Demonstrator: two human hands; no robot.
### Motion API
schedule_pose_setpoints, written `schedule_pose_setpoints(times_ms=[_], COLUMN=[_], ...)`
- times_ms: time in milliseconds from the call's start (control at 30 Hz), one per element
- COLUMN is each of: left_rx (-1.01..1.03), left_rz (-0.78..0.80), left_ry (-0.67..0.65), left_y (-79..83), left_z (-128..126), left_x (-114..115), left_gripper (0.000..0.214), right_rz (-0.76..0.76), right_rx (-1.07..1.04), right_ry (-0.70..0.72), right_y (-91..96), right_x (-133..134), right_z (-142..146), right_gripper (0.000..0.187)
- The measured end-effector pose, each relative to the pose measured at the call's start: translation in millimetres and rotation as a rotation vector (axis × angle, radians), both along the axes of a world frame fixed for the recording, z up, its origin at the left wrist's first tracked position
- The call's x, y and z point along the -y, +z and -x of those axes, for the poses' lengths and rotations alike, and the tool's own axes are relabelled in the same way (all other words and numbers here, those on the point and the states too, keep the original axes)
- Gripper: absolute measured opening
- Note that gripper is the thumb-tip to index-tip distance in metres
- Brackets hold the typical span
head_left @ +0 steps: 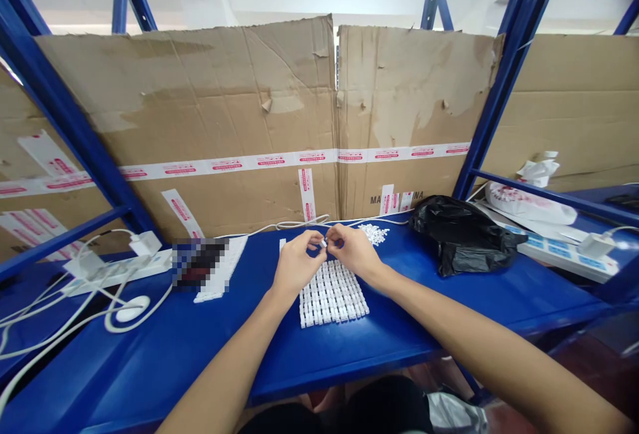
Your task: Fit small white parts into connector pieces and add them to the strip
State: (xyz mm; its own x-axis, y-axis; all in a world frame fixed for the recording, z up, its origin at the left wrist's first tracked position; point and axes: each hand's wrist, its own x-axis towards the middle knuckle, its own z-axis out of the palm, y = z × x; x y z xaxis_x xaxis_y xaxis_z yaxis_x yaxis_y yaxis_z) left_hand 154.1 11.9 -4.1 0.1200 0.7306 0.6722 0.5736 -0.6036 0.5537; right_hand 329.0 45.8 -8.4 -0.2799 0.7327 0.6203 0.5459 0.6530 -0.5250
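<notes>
My left hand (pixel 300 259) pinches a small white plastic piece (pixel 323 243) between thumb and fingers. Fingertip to fingertip with it, my right hand (pixel 352 250) is closed at the same piece; whether it grips a second small part is too small to tell. Beneath both hands, rows of white pieces (pixel 333 297) lie side by side on the blue tabletop (pixel 399 327), their far end partly covered by my fingers. Just behind my right hand is a loose pile of small white parts (pixel 375 233).
A black plastic bag (pixel 464 234) sits to the right. On the left are a white power strip (pixel 122 273), cables and a white strip-like stack (pixel 224 271), partly pixelated. Cardboard panels (pixel 224 108) close off the back between blue metal posts (pixel 494 81).
</notes>
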Motion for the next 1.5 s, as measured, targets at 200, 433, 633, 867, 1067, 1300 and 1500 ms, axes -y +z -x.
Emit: schedule_pose_setpoints(times_ms=[200,433,633,867,1067,1300,1500], left_rx=[0.262,0.256,0.013,-0.14,-0.26,-0.311,-0.291], left_rz=[0.261,0.639,0.975,1.1,1.016,0.998,0.968], left_ry=[-0.059,0.054,-0.167,-0.142,-0.095,-0.043,-0.003], left_y=[8.2,28.5,40.2,33.0,29.6,21.4,22.4], left_z=[27.2,91.2,119.6,116.0,114.2,109.8,109.0], left_x=[-7.8,-9.1,4.5,3.6,-0.5,-7.6,-6.6], left_gripper=[0.023,0.029,0.035,0.037,0.047,0.052,0.05], right_rz=[0.023,-0.051,-0.055,-0.031,-0.001,-0.011,-0.017], right_rx=[0.374,0.464,0.43,0.42,0.43,0.433,0.372], right_ry=[-0.372,-0.441,-0.347,-0.296,-0.291,-0.285,-0.088], right_y=[-1.7,-2.0,-3.6,-6.2,-6.0,-4.4,-5.7], right_x=[-31.5,-34.3,-32.4,-33.3,-31.7,-28.2,-26.9], right_z=[-46.3,-67.8,-57.1,-55.3,-52.3,-51.0,-46.1], right_gripper=[0.011,0.019,0.016,0.018,0.019,0.018,0.015])
